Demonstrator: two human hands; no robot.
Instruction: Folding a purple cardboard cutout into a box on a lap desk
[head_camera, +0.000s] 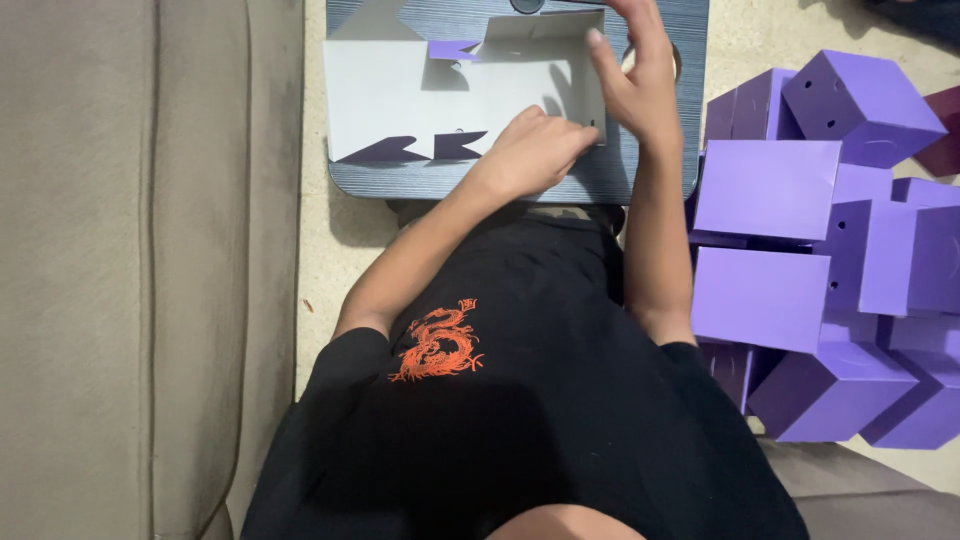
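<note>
The left hand, curled shut, pressed down on the flat cardboard lying on the desk; the right hand pinched the cardboard's raised edge (purple boxes were piled at the person's right).

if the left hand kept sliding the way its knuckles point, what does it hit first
Most likely the right hand: the left hand rests fisted on the flat white cardboard box blank and points toward its right edge, where the right hand's fingers grip the blank. Depth is hard to judge.
</note>
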